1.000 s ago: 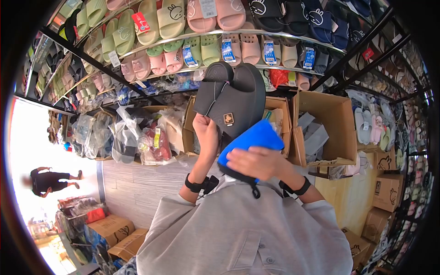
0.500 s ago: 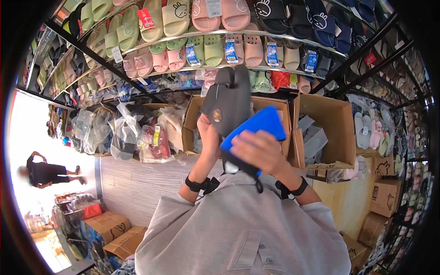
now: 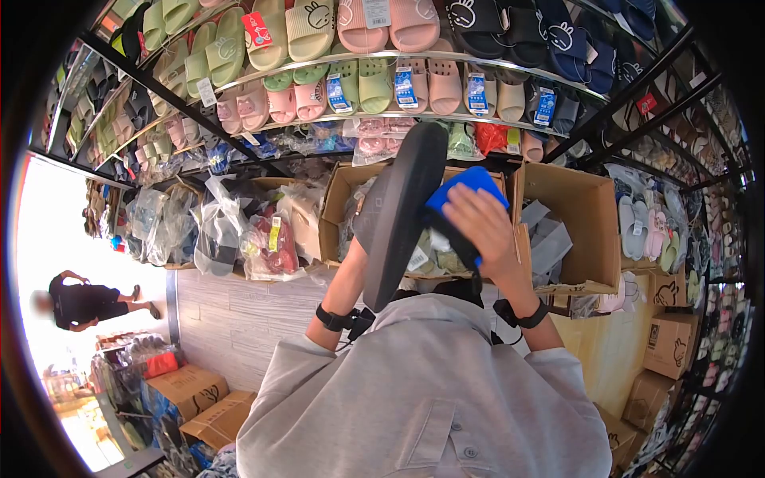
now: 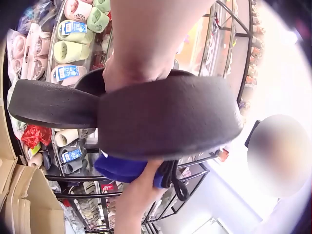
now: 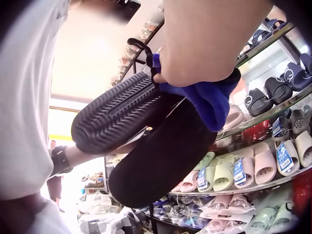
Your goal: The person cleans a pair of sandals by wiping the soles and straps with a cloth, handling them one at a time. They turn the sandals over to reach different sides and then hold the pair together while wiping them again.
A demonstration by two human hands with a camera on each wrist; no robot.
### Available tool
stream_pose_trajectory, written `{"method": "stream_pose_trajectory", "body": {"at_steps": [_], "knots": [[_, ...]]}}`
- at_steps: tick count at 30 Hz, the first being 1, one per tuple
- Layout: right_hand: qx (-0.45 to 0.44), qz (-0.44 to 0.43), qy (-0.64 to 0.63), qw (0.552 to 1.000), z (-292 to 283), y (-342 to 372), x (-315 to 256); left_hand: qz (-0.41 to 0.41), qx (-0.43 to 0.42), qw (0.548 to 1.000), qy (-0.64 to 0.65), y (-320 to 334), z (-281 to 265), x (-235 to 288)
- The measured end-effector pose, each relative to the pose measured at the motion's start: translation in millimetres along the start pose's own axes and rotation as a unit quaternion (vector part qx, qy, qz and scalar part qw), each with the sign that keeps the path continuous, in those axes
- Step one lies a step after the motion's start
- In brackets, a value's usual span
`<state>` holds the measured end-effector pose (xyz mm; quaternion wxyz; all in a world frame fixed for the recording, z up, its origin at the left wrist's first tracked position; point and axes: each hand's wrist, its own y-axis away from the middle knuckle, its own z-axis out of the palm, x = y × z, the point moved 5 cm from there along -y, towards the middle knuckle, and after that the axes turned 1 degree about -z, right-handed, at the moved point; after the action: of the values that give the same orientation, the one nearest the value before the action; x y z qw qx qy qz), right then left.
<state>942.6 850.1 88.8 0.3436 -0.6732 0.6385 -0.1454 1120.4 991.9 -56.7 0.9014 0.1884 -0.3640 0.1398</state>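
A pair of dark slides [image 3: 408, 211] is turned edge-on in the head view, thick sole side toward the right. My left hand [image 3: 355, 259] grips them from the left, its fingers mostly hidden behind them. In the right wrist view a grooved sole [image 5: 122, 114] shows beside the second slide [image 5: 161, 161]. My right hand [image 3: 483, 225] holds a blue cloth-like piece with black trim [image 3: 488, 185] just right of the slides, fingers laid over it. The left wrist view shows the blue piece [image 4: 119, 168] under the slide's edge [image 4: 165, 117].
Shelves of slippers [image 3: 374, 84] curve across the back. Below them stand an open cardboard box [image 3: 578, 227] at right and bagged footwear [image 3: 271, 247] at left. Closed cartons [image 3: 672, 342] stand at far right. A person in dark clothes [image 3: 92, 301] is at far left.
The slides have turned from showing their straps to edge-on. My right hand and the blue piece have shifted right and slightly up, away from the slides.
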Motion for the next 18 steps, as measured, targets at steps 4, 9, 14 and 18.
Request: {"method": "stream_pose_trajectory", "body": {"at_steps": [4,9,14,18], "knots": [[0.111,0.057,-0.022,0.992,-0.4,-1.7,3.6,-0.027,-0.029,0.999,0.013,-3.2,21.3,-8.7],[0.072,-0.049,-0.027,0.996,22.0,9.9,-26.7,0.01,-0.071,0.985,0.156,-22.0,-17.8,-52.5],[-0.025,-0.187,0.028,0.982,35.4,19.5,-47.9,0.047,-0.037,0.994,0.094,-17.1,-24.9,-33.9],[0.014,-0.101,0.066,0.993,20.0,16.3,-15.0,0.07,-0.061,0.995,0.026,-13.1,-17.5,-25.2]]}}
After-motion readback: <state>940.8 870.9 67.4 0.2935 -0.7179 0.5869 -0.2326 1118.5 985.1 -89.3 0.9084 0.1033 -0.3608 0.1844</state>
